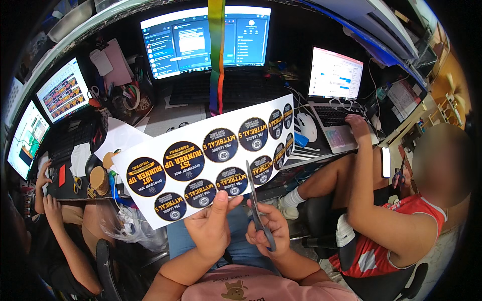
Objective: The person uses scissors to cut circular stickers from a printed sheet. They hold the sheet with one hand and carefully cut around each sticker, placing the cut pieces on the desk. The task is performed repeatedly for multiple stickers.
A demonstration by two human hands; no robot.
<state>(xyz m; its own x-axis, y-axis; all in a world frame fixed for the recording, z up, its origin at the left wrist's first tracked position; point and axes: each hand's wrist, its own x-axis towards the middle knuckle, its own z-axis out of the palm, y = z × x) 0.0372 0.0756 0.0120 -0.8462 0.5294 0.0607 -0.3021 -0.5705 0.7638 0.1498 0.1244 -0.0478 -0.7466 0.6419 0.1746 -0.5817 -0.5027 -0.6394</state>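
A white printed sheet with two rows of dark round badge designs is raised in front of me, its print upside down. My left hand pinches its lower edge, thumb on top. In my right hand is a pair of scissors, with fingers at the grey handle. One blade lies over the sheet between two circles of the lower row, right of my left thumb. The other blade is hidden. Right of the scissors the sheet bends away.
Behind the sheet, a multicoloured ribbon hangs before a monitor. At right, a person in a red jersey touches a laptop. At left, another person's hands are near a stack of round wooden discs. A plastic bag hangs below.
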